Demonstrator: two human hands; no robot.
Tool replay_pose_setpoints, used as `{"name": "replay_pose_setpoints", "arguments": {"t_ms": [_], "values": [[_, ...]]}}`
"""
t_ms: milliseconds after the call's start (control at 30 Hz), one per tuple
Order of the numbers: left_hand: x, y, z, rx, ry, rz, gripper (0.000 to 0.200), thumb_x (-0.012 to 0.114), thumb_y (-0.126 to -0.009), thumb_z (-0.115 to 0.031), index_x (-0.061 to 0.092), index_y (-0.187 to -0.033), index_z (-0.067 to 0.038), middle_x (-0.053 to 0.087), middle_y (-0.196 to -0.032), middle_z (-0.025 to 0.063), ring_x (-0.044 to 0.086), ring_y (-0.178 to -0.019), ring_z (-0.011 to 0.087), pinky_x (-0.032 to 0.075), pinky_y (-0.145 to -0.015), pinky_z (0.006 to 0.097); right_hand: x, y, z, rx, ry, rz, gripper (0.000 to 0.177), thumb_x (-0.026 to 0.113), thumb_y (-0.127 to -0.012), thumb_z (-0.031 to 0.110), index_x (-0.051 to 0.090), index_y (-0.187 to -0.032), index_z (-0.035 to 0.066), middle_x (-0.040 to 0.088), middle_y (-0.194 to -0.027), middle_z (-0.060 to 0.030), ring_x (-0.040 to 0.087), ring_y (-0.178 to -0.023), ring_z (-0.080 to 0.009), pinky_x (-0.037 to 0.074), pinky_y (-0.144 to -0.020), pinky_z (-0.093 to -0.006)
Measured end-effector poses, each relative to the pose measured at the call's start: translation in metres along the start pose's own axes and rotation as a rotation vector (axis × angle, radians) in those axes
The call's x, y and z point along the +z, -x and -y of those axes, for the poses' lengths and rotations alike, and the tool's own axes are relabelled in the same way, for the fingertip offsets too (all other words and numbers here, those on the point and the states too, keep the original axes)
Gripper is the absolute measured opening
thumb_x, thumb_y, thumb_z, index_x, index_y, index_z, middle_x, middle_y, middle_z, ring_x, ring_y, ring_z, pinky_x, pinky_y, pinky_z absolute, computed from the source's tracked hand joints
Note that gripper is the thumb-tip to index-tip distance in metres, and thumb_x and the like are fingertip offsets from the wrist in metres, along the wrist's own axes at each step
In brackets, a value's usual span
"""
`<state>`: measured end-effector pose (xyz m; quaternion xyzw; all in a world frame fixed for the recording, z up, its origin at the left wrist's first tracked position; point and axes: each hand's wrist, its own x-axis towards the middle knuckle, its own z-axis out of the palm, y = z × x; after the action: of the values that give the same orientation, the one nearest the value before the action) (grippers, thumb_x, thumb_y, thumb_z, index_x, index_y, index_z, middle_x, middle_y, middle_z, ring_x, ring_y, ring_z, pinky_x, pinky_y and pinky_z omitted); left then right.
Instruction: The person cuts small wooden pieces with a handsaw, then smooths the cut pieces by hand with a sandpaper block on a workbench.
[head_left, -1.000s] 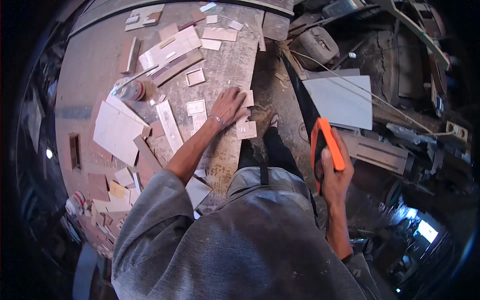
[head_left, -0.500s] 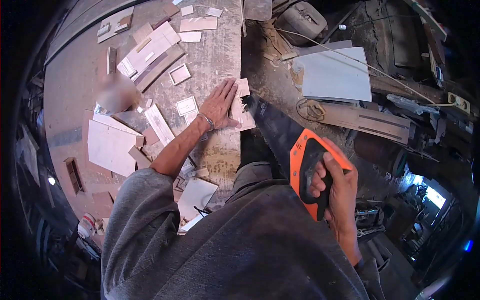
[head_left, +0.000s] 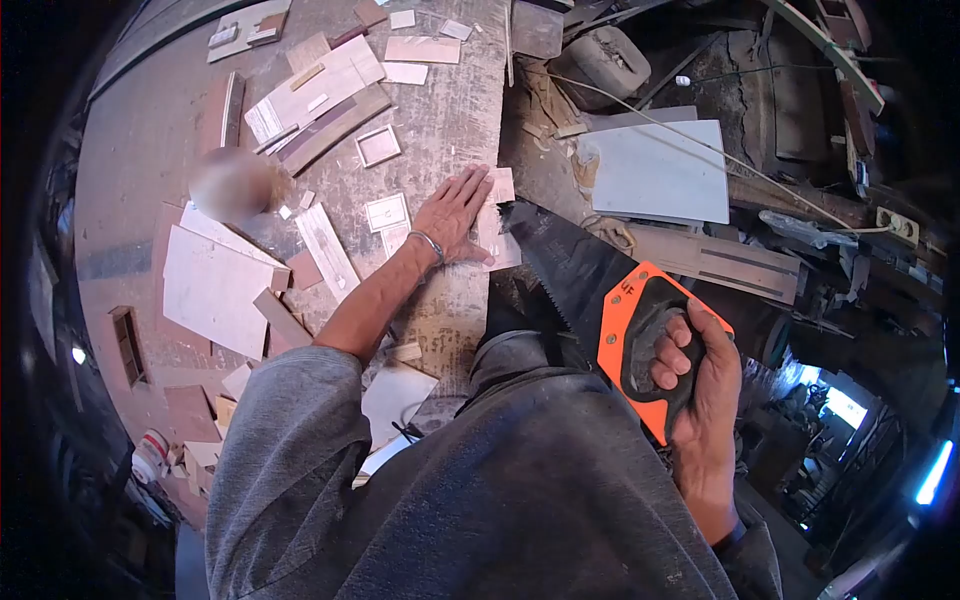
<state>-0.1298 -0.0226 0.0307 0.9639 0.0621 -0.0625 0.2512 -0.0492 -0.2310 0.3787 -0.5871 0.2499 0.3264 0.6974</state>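
Dusty wooden worktop [head_left: 450, 110] lies below you, the orange-handled saw [head_left: 570, 265] angled in at its right edge, your right hand [head_left: 705, 375] with its grip clenched round the handle, your left hand [head_left: 455, 212] spread flat, pinning the small wooden piece [head_left: 500, 245] there, which touches the blade tip.

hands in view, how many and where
2. The left hand lies flat on a small wood piece at the bench edge; the right hand grips the saw handle. No others show.
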Motion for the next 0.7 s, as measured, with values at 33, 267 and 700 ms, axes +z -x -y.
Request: {"name": "replay_pose_setpoints", "arguments": {"t_ms": [33,267,700], "values": [[0.002,0.000,0.002,0.008,-0.001,-0.007,0.144,0.077,-0.054,-0.080,0.021,-0.159,0.001,0.019,-0.168,0.0170,0.016,-0.156,0.0318,0.017,-0.127,0.0455,0.004,-0.004,-0.005,-0.006,0.074,-0.035,0.019,0.057,-0.102,0.015,0.052,-0.088,0.003,0.052,-0.071,-0.0029,0.047,-0.051,-0.0099,0.042,-0.041,-0.0259],[-0.002,0.004,-0.004,-0.019,0.002,0.031,0.140,0.079,-0.057,-0.076,0.021,-0.160,-0.001,0.018,-0.168,0.0162,0.015,-0.157,0.0310,0.015,-0.127,0.0453,0.028,-0.016,-0.031,-0.019,0.367,-0.108,0.016,0.059,-0.100,0.013,0.057,-0.108,-0.001,0.050,-0.069,-0.0010,0.047,-0.049,-0.0093,0.039,-0.040,-0.0259],[-0.011,-0.002,-0.019,-0.114,-0.028,0.122,0.134,0.082,-0.064,-0.067,0.016,-0.161,-0.002,0.012,-0.170,0.0164,0.009,-0.158,0.0298,0.009,-0.127,0.0485,0.029,-0.051,-0.051,-0.018,0.403,-0.040,0.028,0.061,-0.101,0.014,0.057,-0.123,-0.002,0.048,-0.068,-0.0006,0.045,-0.048,-0.0099,0.037,-0.041,-0.0281]]}}
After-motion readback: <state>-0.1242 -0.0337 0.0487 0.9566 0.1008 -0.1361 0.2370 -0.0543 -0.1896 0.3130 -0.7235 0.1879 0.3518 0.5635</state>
